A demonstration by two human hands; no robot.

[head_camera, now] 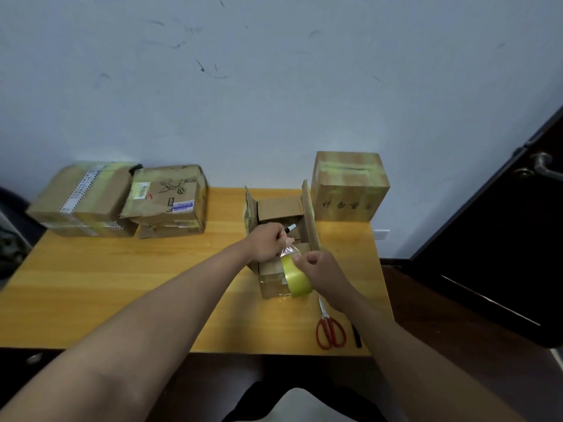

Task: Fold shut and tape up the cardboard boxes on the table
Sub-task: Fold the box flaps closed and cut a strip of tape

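Note:
An open cardboard box (281, 208) stands in the middle right of the wooden table (122, 284), its side flaps upright. A black and white marker (291, 228) shows inside it. My right hand (320, 274) grips a yellow tape roll (297, 277) in front of the box's near side. My left hand (269, 242) pinches the clear loose end of the tape just above the roll. A taped, shut box (350, 185) sits behind the open one at the right.
Two worn taped boxes (85, 197) (169, 201) lie at the table's back left against the wall. Red-handled scissors (330, 328) and a dark pen (356, 335) lie near the front right edge. A dark door (502, 239) stands to the right.

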